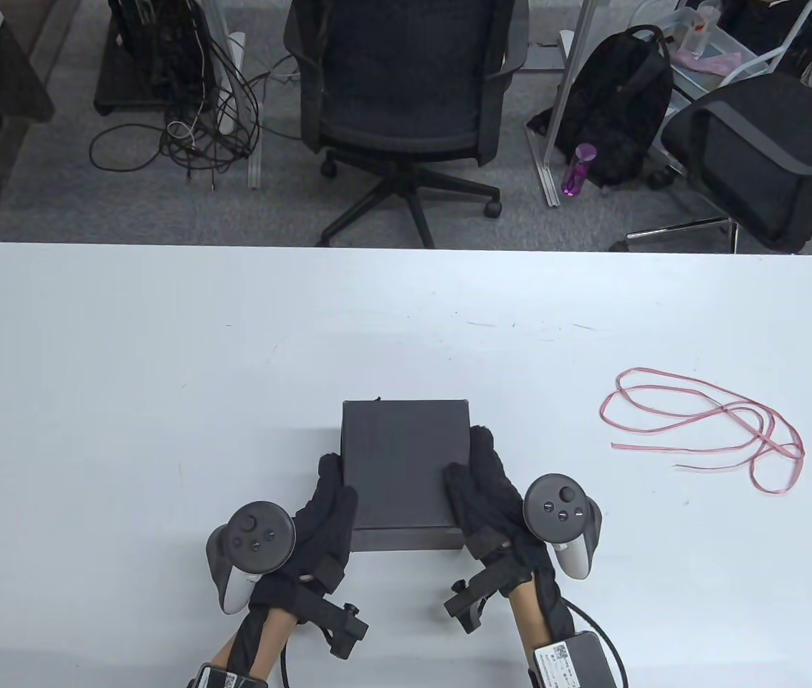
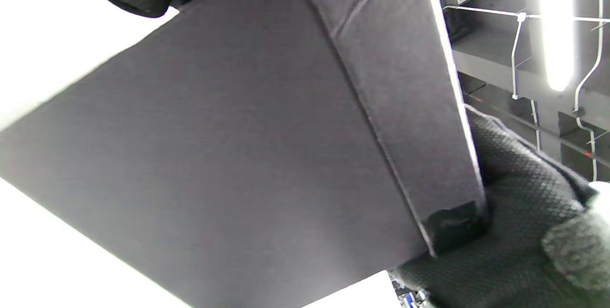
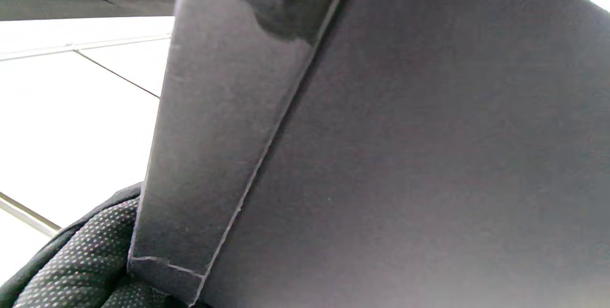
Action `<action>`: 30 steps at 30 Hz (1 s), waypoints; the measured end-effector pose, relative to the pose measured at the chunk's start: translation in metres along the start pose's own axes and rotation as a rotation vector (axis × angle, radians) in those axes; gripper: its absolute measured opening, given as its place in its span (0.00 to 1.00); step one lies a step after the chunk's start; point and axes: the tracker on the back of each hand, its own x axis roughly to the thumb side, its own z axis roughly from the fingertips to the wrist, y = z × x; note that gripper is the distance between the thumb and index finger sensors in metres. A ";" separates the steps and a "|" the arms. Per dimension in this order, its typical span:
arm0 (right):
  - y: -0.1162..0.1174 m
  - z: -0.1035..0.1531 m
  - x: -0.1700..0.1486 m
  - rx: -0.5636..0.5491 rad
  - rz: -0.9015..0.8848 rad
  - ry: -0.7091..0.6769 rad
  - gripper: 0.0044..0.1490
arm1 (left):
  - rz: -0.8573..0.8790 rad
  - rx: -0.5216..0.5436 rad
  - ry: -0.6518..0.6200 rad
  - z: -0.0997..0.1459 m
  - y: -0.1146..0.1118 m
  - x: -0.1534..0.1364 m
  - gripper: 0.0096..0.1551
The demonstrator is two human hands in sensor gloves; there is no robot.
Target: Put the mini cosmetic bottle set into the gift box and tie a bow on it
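Observation:
A black gift box [image 1: 403,466] with its lid on sits near the table's front edge, between my two hands. My left hand [image 1: 334,487] grips its left side, thumb up against the lid's edge. On the right side my right hand [image 1: 474,466] holds it, thumb on the lid and fingers along the wall. Dark box walls fill the left wrist view [image 2: 228,155] and the right wrist view [image 3: 405,155], with gloved fingers [image 2: 514,212] [image 3: 71,265] pressed against them. A pink ribbon [image 1: 707,423] lies loose on the table to the right. No cosmetic bottles show.
The white table [image 1: 162,358] stretches far to the left and back. Beyond its far edge stand two office chairs [image 1: 406,100] [image 1: 764,158], a black backpack [image 1: 621,100] and floor cables [image 1: 198,122].

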 end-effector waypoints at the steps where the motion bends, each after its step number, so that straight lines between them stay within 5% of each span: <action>1: 0.000 0.000 0.000 0.001 0.001 0.002 0.50 | -0.003 0.001 0.000 0.000 0.000 0.000 0.44; 20: -0.005 0.003 0.005 -0.025 0.068 0.008 0.50 | -0.032 0.021 -0.037 0.004 0.005 -0.001 0.44; 30: -0.049 0.018 0.028 -0.205 0.428 -0.110 0.47 | -0.153 0.155 -0.104 0.014 0.031 -0.006 0.42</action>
